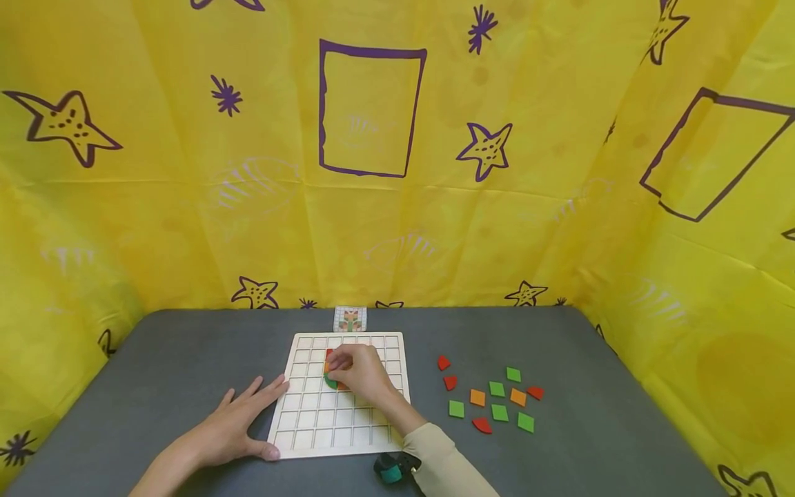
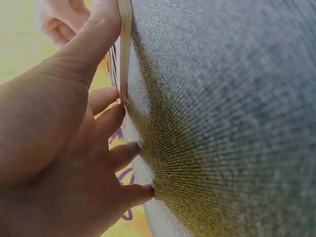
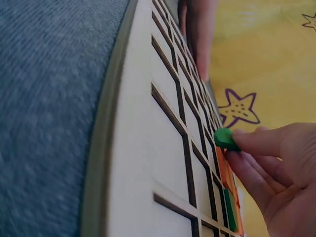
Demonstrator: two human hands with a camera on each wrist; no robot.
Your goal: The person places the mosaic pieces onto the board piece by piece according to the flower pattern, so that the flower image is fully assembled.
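Note:
A pale wooden grid board (image 1: 307, 438) lies on the dark table. My right hand (image 1: 363, 376) is over its upper middle, thumb and fingertips pinching a small green tile with a curved edge (image 3: 226, 139). Beneath that hand, red, orange (image 3: 224, 170) and green (image 3: 230, 210) tiles sit in the grid, partly hidden by the fingers. My left hand (image 1: 226, 428) rests at the board's left side with fingers spread and fairly straight. Its thumb and forefinger touch the board's edge, while other fingertips press on the cloth, as the left wrist view shows.
Right of the board lie loose tiles: several green squares (image 1: 499, 413), orange squares (image 1: 477, 397) and red curved pieces (image 1: 482, 425). A small pattern card (image 1: 350, 319) lies behind the board. Yellow cloth (image 1: 373, 241) with purple drawings hangs around the dark table (image 1: 199, 359).

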